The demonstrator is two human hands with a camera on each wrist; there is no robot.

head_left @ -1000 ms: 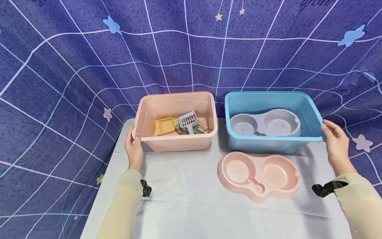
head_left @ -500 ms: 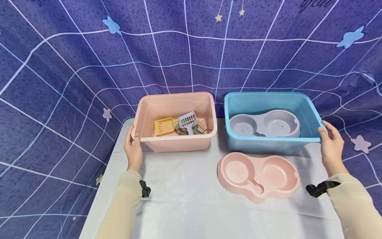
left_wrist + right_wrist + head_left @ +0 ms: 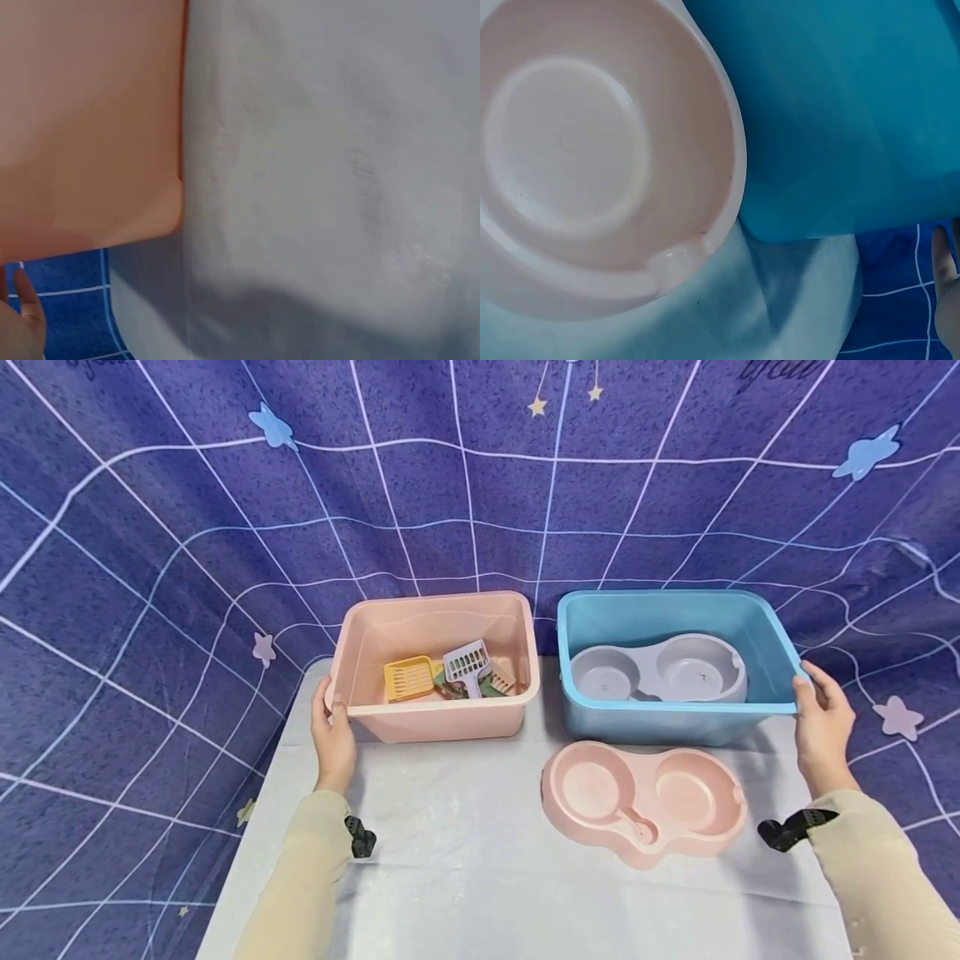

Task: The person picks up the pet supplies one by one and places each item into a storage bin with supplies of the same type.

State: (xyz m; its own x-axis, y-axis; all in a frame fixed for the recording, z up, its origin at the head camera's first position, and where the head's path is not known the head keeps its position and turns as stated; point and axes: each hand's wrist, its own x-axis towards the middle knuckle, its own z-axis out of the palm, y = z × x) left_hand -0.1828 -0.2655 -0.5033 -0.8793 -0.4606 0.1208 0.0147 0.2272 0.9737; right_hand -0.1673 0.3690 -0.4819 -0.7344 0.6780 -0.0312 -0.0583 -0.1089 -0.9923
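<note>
At the left front corner of the pink bin (image 3: 438, 727), my left hand (image 3: 334, 747) touches the rim, thumb and fingers spread about the corner. My right hand (image 3: 823, 722) does the same at the right front corner of the blue bin (image 3: 637, 727). Inside the pink bin lie a yellow litter scoop (image 3: 409, 678), a lavender litter scoop (image 3: 467, 662) and green and beige pieces partly underneath. A grey double pet bowl (image 3: 693, 672) rests in the blue bin. Both wrist views catch only part of each hand beside its bin.
In front of the blue bin a pink double pet bowl (image 3: 641, 802) lies on the white-covered table (image 3: 450, 860). A purple-blue curtain (image 3: 495, 485) with grid lines and stars hangs behind and at the sides. A narrow gap parts the two bins.
The whole head view has shifted slightly left. My right hand has moved a little left against the blue bin's corner; the left hand stays at the pink bin.
</note>
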